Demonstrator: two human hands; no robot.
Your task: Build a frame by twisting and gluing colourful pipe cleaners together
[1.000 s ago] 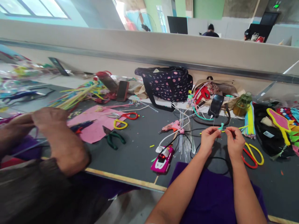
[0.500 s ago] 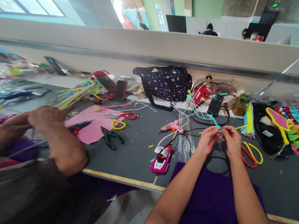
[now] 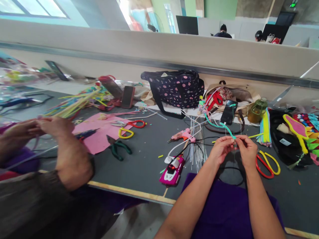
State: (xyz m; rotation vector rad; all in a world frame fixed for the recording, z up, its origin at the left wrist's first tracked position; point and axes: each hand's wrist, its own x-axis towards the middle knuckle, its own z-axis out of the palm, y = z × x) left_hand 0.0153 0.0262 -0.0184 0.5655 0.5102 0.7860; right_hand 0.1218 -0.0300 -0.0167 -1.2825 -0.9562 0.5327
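Note:
A teal pipe cleaner (image 3: 217, 125) arcs across the table, and its near end runs to my pinched fingertips. My left hand (image 3: 222, 148) is closed on that end from the left. Close beside it, my right hand (image 3: 245, 149) pinches at the same spot. Thin wires stick out around the fingers, and a small teal piece (image 3: 232, 105) stands on one, in front of a dark phone (image 3: 228, 112). The far end of the pipe cleaner meets a pink and yellow cluster (image 3: 201, 102). Exactly what lies between the fingertips is hidden.
Red-and-yellow-handled scissors (image 3: 267, 165) lie right of my hands. Leftward are a pink glue gun (image 3: 183, 135), a magenta power strip (image 3: 172, 171), clear sticks (image 3: 198, 147) and green pliers (image 3: 118, 147). A co-worker's arm (image 3: 71, 156) is at left. A spotted bag (image 3: 178, 88) stands behind.
My fingers have shifted slightly around the pipe cleaner's end, and the small teal piece on the wire has swung left and down. The co-worker's hands have moved a little right.

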